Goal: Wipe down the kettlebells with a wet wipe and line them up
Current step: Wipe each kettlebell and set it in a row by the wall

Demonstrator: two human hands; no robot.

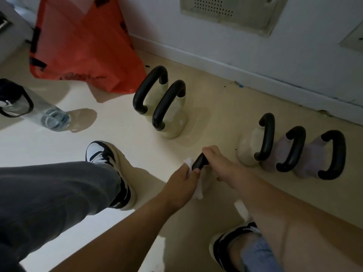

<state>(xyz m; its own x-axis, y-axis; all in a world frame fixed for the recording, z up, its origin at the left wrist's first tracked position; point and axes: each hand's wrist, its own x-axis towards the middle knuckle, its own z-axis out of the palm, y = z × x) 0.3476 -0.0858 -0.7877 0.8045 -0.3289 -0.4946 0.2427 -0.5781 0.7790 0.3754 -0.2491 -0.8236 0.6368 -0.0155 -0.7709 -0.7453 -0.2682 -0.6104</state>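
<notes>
Six kettlebells are sitting on the floor: two pale green kettlebells (155, 95) (176, 124), one cream kettlebell (246, 152), two lilac kettlebells (280, 152) (312, 156), and a sixth kettlebell (198, 162) showing mostly its black handle. Two hands, the left hand (182, 179) and the right hand (218, 163), are sharing one wipe (189, 161). One orange bag (82, 46), one bottle (39, 110) and two shoes (102, 154) (235, 240) are resting nearby.

- Light comes from left: floor (49, 146) blown out white there, dimmer and yellower twd wall (294, 46).
- Soft-edged shadows fall to the right of bottle (49, 114) and kettlebells (172, 124).
- Wide-angle warp: skirting (196, 54) runs slanted, pic edges stretched.
- Whole pic soft, fine detail smeared, esp. at btm edge.
</notes>
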